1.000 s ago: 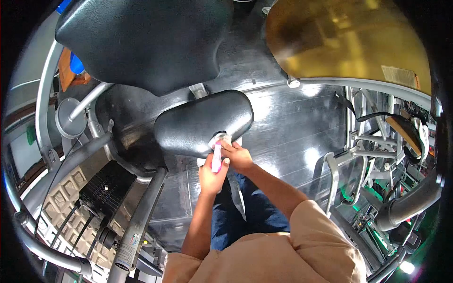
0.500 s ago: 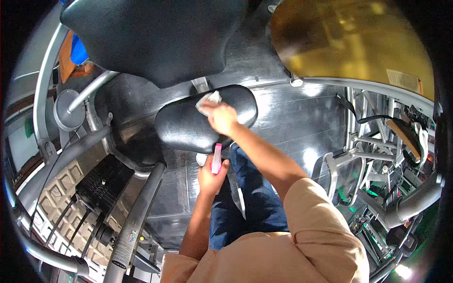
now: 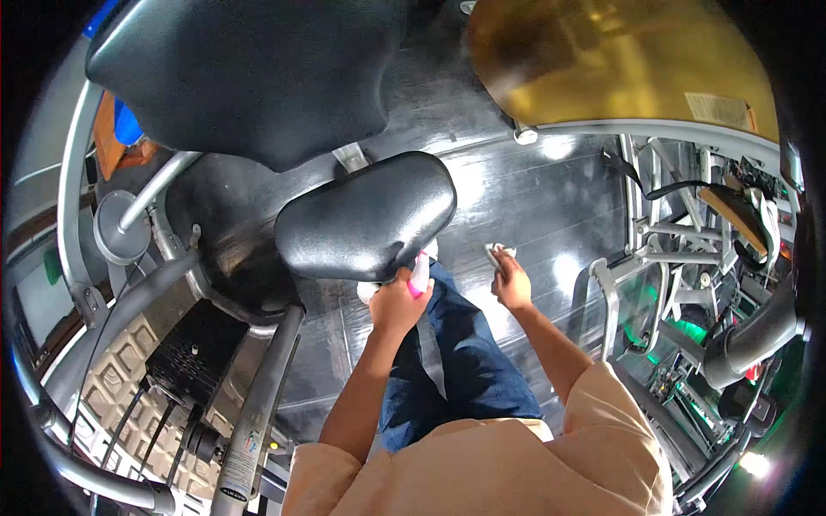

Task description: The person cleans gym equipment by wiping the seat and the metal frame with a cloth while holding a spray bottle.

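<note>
My right hand (image 3: 514, 284) is closed around a crumpled white cloth (image 3: 500, 250), held over the floor to the right of the padded black seat (image 3: 361, 215). My left hand (image 3: 400, 303) grips a pink and white spray bottle (image 3: 419, 275) at the seat's near edge. Most of the bottle's body is hidden by the hand. The seat is rounded and glossy, with light reflecting off its right end.
A larger black pad (image 3: 249, 77) rises beyond the seat. At the upper right is a yellowish tinted panel (image 3: 619, 64). Metal gym frames (image 3: 671, 249) stand on the right. On the left are a weight stack (image 3: 196, 348) and a grey tube (image 3: 258, 413).
My right hand has lifted off the seat with the cloth and moved right and toward me. My left hand has shifted slightly right and forward, and the spray bottle has tilted.
</note>
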{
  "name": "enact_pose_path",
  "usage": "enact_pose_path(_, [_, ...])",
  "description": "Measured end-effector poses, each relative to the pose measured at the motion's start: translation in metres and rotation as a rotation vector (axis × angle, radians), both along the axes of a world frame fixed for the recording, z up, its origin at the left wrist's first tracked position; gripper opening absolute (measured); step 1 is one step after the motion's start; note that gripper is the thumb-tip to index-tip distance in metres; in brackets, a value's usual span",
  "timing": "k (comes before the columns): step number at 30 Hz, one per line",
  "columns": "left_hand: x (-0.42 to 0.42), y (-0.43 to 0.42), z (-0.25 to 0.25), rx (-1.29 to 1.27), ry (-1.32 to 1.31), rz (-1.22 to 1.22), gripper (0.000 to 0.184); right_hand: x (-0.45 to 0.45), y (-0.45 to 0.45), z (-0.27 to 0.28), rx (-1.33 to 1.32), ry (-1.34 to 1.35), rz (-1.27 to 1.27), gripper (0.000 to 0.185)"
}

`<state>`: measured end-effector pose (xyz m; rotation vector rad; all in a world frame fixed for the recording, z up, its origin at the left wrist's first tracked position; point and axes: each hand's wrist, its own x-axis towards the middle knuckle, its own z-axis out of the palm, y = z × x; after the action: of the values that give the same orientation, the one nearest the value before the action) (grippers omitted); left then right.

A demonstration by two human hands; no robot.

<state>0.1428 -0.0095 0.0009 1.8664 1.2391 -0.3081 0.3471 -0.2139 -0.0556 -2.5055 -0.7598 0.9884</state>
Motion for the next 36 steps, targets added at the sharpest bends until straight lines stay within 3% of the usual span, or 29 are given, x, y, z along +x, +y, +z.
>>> enact_pose_path(2, [0.002, -0.005, -0.006, 0.012, 0.005, -0.035, 0.044, 0.005, 0.003, -0.005, 0.037, -0.045, -0.019, 0.050])
enact_pose_path(6, [-0.002, -0.002, 0.003, 0.069, -0.107, -0.068, 0.043, -0.001, 0.049, -0.020, 0.258, 0.048, -0.327, 0.046])
enact_pose_path(10, [-0.019, -0.002, 0.009, 0.007, -0.062, -0.077, 0.042, -0.030, 0.117, -0.042, 0.415, -0.237, -0.186, 0.051])
enact_pose_path(12, [-0.033, -0.002, 0.013, 0.020, -0.038, -0.057, 0.039, -0.089, 0.149, -0.024, 0.334, -0.280, -0.262, 0.054])
enact_pose_path(14, [-0.058, -0.006, 0.002, 0.119, -0.173, 0.040, 0.042, -0.145, 0.130, -0.023, 0.359, -0.276, 0.058, 0.057])
enact_pose_path(16, [-0.077, -0.007, -0.002, 0.126, -0.203, 0.076, 0.041, -0.200, 0.103, -0.014, 0.238, 0.223, 0.039, 0.054])
enact_pose_path(17, [-0.082, -0.006, 0.002, 0.110, -0.216, 0.113, 0.040, -0.201, 0.095, -0.025, 0.239, 0.223, 0.037, 0.054])
enact_pose_path(19, [-0.093, -0.004, 0.014, 0.076, -0.214, 0.129, 0.034, -0.187, 0.071, -0.050, 0.292, -0.116, 0.496, 0.043])
enact_pose_path(20, [-0.100, -0.002, 0.014, 0.081, -0.212, 0.124, 0.034, -0.152, 0.085, -0.024, 0.195, -0.172, 0.468, 0.033])
enact_pose_path(22, [-0.112, -0.003, 0.014, 0.092, -0.228, 0.117, 0.029, -0.093, 0.109, -0.004, 0.342, -0.199, 0.327, 0.029])
enact_pose_path(25, [-0.113, -0.003, 0.023, -0.021, -0.228, 0.200, 0.031, -0.021, 0.141, 0.031, 0.491, -0.242, 0.226, 0.040])
enact_pose_path(28, [-0.122, -0.011, 0.012, -0.022, -0.219, 0.201, 0.031, 0.003, 0.154, -0.008, 0.484, -0.353, -0.154, 0.048])
enact_pose_path(30, [-0.123, -0.015, 0.012, 0.008, -0.261, 0.157, 0.031, -0.044, 0.156, -0.014, 0.247, -0.057, -0.338, 0.054])
enact_pose_path(31, [-0.119, -0.013, 0.021, 0.015, -0.233, 0.135, 0.031, -0.089, 0.139, -0.059, 0.366, -0.347, -0.180, 0.059])
enact_pose_path(32, [-0.119, -0.014, 0.021, 0.015, -0.235, 0.134, 0.031, -0.131, 0.126, -0.057, 0.206, -0.323, -0.054, 0.061])
enact_pose_path(33, [-0.119, -0.015, 0.020, 0.044, -0.255, 0.147, 0.030, -0.171, 0.122, -0.031, 0.374, 0.003, -0.208, 0.061])
enact_pose_path(36, [-0.119, -0.013, 0.022, 0.068, -0.294, 0.167, 0.028, -0.241, 0.095, -0.007, 0.391, 0.291, -0.248, 0.054])
